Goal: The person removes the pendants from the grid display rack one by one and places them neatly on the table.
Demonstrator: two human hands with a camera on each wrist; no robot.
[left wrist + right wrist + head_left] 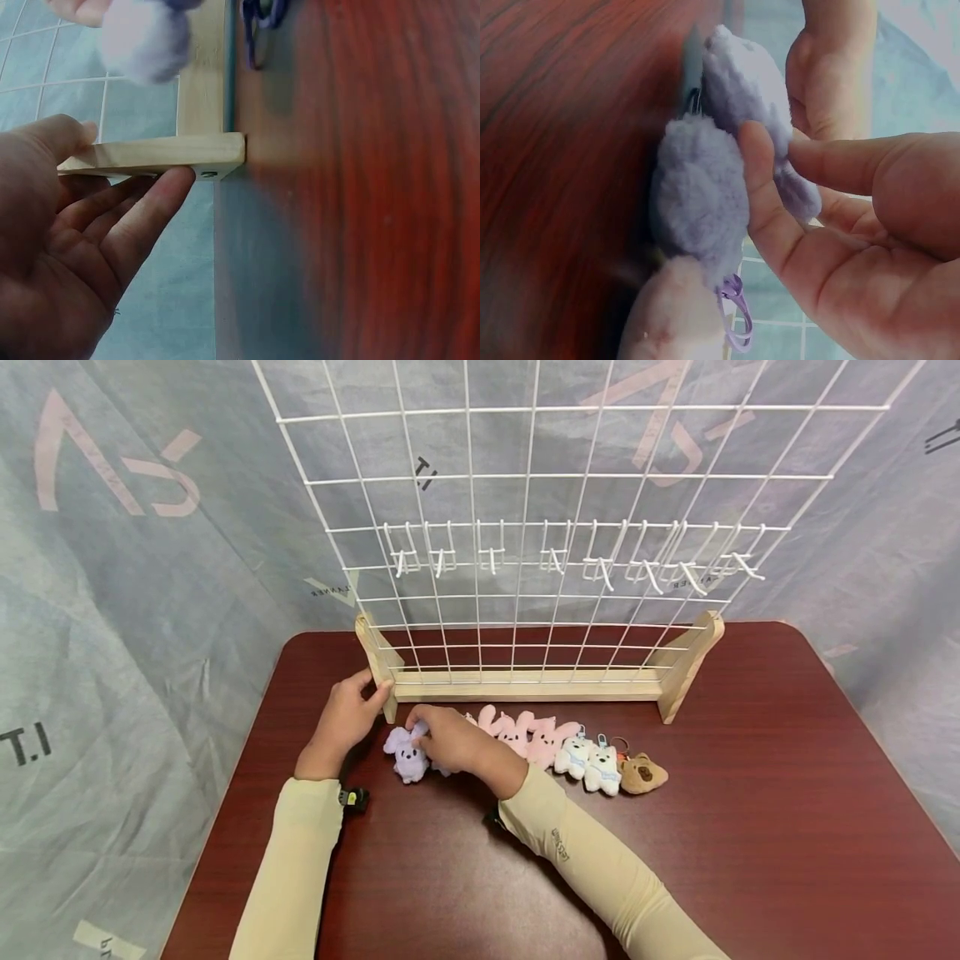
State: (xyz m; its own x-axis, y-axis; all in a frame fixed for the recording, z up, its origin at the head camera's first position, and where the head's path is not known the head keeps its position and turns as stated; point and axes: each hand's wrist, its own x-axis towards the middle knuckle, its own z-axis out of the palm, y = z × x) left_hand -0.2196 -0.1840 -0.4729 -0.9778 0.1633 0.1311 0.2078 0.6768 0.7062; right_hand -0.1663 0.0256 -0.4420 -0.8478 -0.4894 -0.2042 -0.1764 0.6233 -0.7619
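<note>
At the left end of the rack, my left hand [347, 717] grips the wooden foot [378, 652], thumb on one side and fingers on the other, as the left wrist view shows. My right hand [459, 742] pinches a lavender plush keychain [409, 763] by its ear between thumb and fingers. The plush looks upright in the head view, its small face toward me. Close beside it in the right wrist view is a second lavender plush [697, 195], mostly hidden by my right hand in the head view.
A white wire grid [513, 597] rises from the wooden base [525, 692], with several white hooks [491, 558] across it. Pink plush rabbits [546, 742], white plush keychains [602, 770] and a brown plush [643, 774] lie along the dark red table [750, 827].
</note>
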